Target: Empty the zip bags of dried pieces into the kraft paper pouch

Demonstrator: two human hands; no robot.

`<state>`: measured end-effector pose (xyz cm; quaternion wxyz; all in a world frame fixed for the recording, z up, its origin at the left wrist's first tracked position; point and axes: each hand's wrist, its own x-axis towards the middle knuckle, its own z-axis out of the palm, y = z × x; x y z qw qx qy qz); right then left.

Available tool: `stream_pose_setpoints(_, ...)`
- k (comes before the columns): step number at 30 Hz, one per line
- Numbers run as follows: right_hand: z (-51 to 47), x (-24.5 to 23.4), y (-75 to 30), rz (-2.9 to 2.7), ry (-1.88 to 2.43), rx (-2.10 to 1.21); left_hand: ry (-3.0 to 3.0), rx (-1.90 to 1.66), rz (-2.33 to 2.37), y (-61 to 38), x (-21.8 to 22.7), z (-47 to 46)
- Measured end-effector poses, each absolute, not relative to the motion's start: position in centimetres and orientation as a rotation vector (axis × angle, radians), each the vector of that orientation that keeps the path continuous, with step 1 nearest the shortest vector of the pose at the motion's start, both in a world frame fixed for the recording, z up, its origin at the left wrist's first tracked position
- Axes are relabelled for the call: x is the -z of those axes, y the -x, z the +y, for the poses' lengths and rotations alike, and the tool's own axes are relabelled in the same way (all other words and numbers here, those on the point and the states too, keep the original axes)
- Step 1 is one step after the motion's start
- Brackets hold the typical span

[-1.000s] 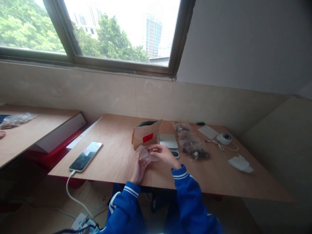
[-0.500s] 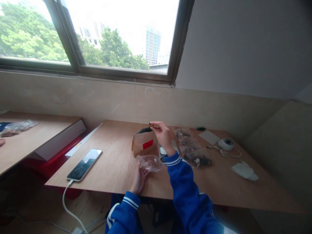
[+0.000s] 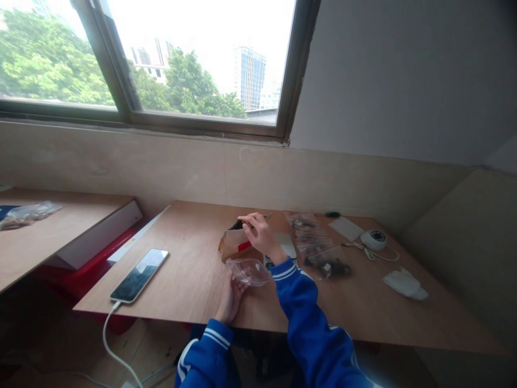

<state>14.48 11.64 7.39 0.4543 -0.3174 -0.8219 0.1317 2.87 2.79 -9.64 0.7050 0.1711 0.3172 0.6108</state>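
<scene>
My left hand (image 3: 231,297) grips a clear zip bag (image 3: 252,274) by its near left side, low over the table's front; the bag's mouth gapes. Just beyond it stands a brown paper bag (image 3: 232,242) with a red label (image 3: 244,246) and a dark opening. My right hand (image 3: 259,231) is over the mouth of the paper bag, covering part of its right side. Its fingers stretch to the left with the thumb apart, and I see nothing between them.
A phone (image 3: 139,276) on a white cable lies at left. Right of the paper bag are a white device (image 3: 286,245), several clear bags of dark parts (image 3: 329,265), a paper sheet (image 3: 346,228), a dome camera (image 3: 374,239) and a crumpled white wrapper (image 3: 405,283). Another table (image 3: 81,215) stands left.
My right hand has moved slightly down and left over the paper bag, and the small piece it pinched no longer shows. The paper bag leans and its mouth has shifted. My left hand stays put.
</scene>
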Motion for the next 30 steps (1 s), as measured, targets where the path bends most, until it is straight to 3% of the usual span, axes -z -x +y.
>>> stream_pose_setpoints(5, 11.6, -7.1, -14.7, -2.017, 0.887, -0.15, -0.384, -1.354, 0.715, -2.9, 9.6, 2.8)
stream_pose_setpoints(15, 10.3, -7.1, -15.9, -1.848, 0.904, -0.258, -0.414, -1.363, 0.715, -2.9, 9.3, 2.5)
stream_pose_setpoints(26, 2.6, 0.3, -18.4, -1.908, 1.321, -0.775, -0.414, -1.472, 0.767, -4.0, 8.8, 1.8)
stream_pose_setpoints(30, 2.7, 0.8, -18.8, -1.738, 1.218, -0.911, -0.575, -1.549, 1.126, -4.1, 8.2, 1.3)
